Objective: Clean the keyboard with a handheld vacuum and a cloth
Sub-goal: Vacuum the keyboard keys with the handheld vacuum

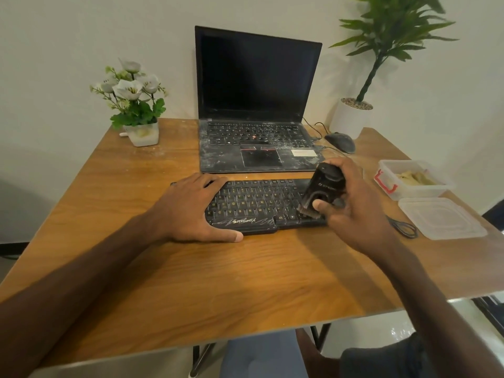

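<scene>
Gripping the black handheld vacuum [324, 188], the right hand [354, 211] is holding its brush on the keyboard [259, 203] at the three-o'clock end. The left hand [191, 211] is lying spread flat across the nine-o'clock end.

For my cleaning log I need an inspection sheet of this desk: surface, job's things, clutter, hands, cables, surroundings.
Surface: wooden table, pale specks near the back.
Job's things: keyboard at the front; handheld vacuum with brush end at its right keys; cloth not identified.
Clutter: dusty open laptop, mouse, flower pot, open plastic container, lid beside it.
Hands: left hand flat on the keyboard's left end; right hand grips the handheld vacuum.
Cables: black cable coiled right of the keyboard.
Surroundings: white wall, potted plant at the back right.
</scene>
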The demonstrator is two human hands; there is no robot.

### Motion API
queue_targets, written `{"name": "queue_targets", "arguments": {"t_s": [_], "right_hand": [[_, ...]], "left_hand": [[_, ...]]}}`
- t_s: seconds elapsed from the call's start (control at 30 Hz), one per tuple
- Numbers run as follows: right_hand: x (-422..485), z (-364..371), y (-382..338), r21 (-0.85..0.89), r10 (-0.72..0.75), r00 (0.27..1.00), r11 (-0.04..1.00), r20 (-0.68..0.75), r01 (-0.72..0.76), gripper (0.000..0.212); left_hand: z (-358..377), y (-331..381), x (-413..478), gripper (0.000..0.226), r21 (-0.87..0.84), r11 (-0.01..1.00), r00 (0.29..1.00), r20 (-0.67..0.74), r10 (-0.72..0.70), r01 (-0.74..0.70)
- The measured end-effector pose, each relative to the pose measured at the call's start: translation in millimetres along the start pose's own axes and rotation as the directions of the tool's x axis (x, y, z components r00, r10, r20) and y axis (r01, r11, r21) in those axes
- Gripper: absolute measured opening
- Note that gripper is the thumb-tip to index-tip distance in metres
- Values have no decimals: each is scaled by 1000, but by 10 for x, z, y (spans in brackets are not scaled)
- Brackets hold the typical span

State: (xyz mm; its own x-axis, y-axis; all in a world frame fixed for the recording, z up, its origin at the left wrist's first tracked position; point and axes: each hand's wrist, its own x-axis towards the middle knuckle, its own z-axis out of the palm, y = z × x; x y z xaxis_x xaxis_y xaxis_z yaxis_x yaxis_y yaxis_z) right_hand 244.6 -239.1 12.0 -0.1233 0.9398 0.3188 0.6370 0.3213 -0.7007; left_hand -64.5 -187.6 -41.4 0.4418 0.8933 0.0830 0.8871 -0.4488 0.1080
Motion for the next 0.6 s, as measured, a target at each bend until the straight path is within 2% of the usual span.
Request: {"name": "queue_targets", "arguments": {"t_s": [0.13,0.27,0.37,0.6], "right_hand": [[-93,251,56,-30,-8,997,1000,-73,6,64],[-115,396,7,-60,-80,993,995,-82,75,63],[-109,454,-28,-18,-70,994,997,-87,68,63],[-108,530,-80,-41,-68,994,997,-88,65,63]], "left_hand": [[1,-4,10,139,9,1000,1000,-1,-3,3],[18,-4,5,137,13,1000,1000,-16,-1,1],[19,-4,3,138,17,1000,1000,-10,-6,6],[10,-6,0,139,24,1000,1000,1,-8,8]]}}
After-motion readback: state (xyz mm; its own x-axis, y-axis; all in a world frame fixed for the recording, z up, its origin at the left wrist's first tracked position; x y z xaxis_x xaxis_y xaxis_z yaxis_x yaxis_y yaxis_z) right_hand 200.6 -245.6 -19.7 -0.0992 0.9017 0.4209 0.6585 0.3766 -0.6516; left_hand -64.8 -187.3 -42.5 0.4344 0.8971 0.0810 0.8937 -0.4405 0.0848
